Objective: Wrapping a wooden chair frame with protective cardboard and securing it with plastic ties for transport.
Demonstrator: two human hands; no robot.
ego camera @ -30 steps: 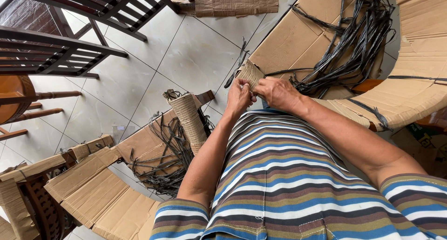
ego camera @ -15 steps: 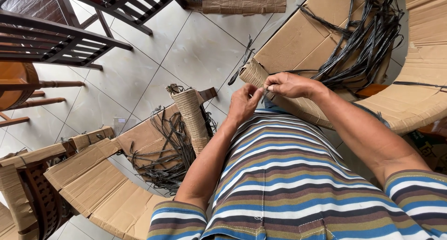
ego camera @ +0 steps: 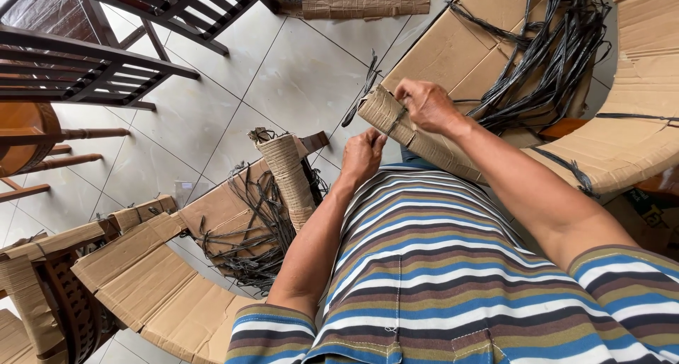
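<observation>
A long piece wrapped in brown cardboard (ego camera: 385,114) juts out in front of my striped shirt. A dark strap (ego camera: 397,121) runs around it near its end. My right hand (ego camera: 426,104) rests on top of the wrapped piece, fingers pinched on the strap. My left hand (ego camera: 363,155) is just below and to the left, fingers curled, apparently pulling the strap's other end. What it grips is hard to make out.
A bundle of black straps (ego camera: 548,49) lies on a curved cardboard-wrapped piece (ego camera: 640,116) at the right. Another wrapped leg (ego camera: 288,173) and loose straps (ego camera: 251,230) lie on the tiled floor (ego camera: 283,74). Dark wooden chairs (ego camera: 92,53) stand at the upper left.
My two hands have moved apart: the left hand has dropped down and left of the wrapped piece, while the right hand stays on top. The view has shifted slightly.
</observation>
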